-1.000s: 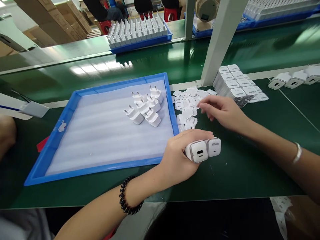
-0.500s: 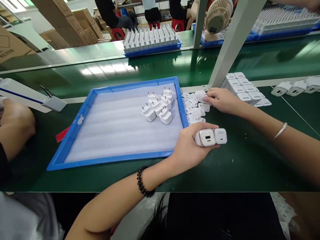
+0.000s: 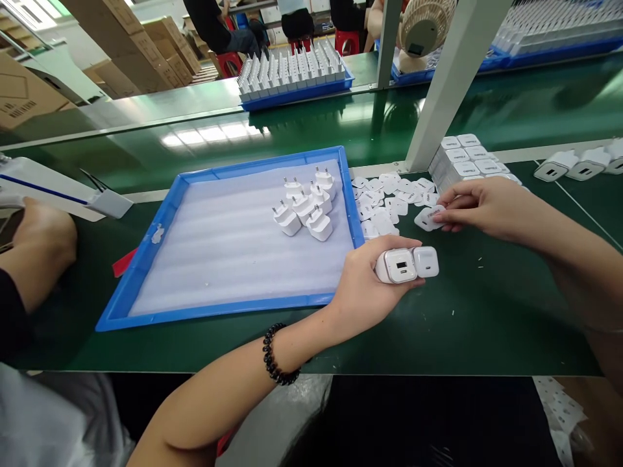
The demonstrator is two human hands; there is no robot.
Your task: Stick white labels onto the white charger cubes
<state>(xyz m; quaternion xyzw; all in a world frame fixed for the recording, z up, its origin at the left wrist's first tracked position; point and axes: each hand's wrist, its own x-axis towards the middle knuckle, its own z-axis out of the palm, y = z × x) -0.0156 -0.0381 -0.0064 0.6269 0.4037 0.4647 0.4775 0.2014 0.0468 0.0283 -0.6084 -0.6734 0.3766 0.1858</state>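
Note:
My left hand (image 3: pixel 363 282) is closed around two white USB charger plugs, a larger one (image 3: pixel 400 266) and a smaller one (image 3: pixel 426 262), their port faces turned toward me. My right hand (image 3: pixel 479 206) pinches a thin white cover plate (image 3: pixel 428 218) with small slots and print, just above the green bench. Beside it lies a loose pile of similar white plates (image 3: pixel 382 201). Several white two-pin chargers (image 3: pixel 302 206) stand pins up in a blue tray (image 3: pixel 224 310) lined with white foam, left of my hands.
Stacked white plates (image 3: pixel 470 159) stand by the grey post (image 3: pixel 452 71). More white chargers (image 3: pixel 555 166) line the bench's right end. A co-worker's hand (image 3: pixel 41 240) is at far left beside a white device (image 3: pixel 48 185). Behind are a filled tray (image 3: pixel 294 74) and a fan (image 3: pixel 423 29).
My right hand has moved right and toward me from the pile, now with a cover plate pinched in its fingers. My left hand still holds the two chargers, nearly in place.

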